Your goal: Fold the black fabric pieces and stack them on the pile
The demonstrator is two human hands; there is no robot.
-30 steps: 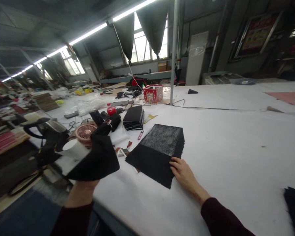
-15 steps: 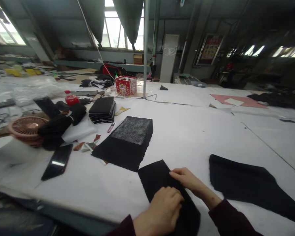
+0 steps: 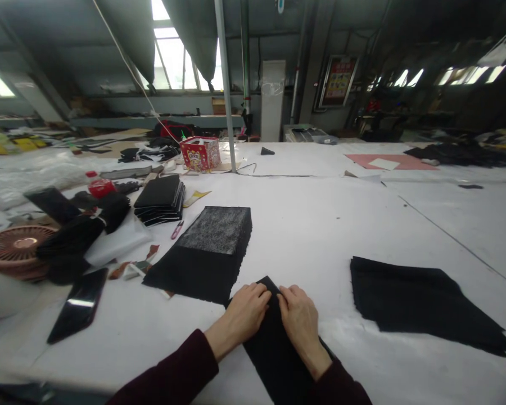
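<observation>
A black fabric piece (image 3: 274, 354) lies on the white-covered table in front of me, its far corner pointing away. My left hand (image 3: 247, 309) is closed at its far left edge, fingertips curled onto the cloth. Close beside it, my right hand (image 3: 300, 319) pinches the far right edge, with thumb and fingers bent. Both hands hide part of the fabric. Just beyond and to the left rests a black fabric stack (image 3: 185, 275) with a grey speckled panel (image 3: 217, 228) on top. Another black fabric stack (image 3: 417, 298) lies to the right.
On the left are a phone (image 3: 79, 306), a round copper-coloured fan (image 3: 21, 244), pink thread snips (image 3: 177, 229) and a folded black pile (image 3: 160, 197). A red-capped bottle (image 3: 100, 184) lies behind. A red patterned box (image 3: 200, 154) stands near a vertical pole (image 3: 225, 84).
My left hand has moved forward from the middle of the fabric to its far left edge. The right hand has come alongside it. The camera view has turned slightly right.
</observation>
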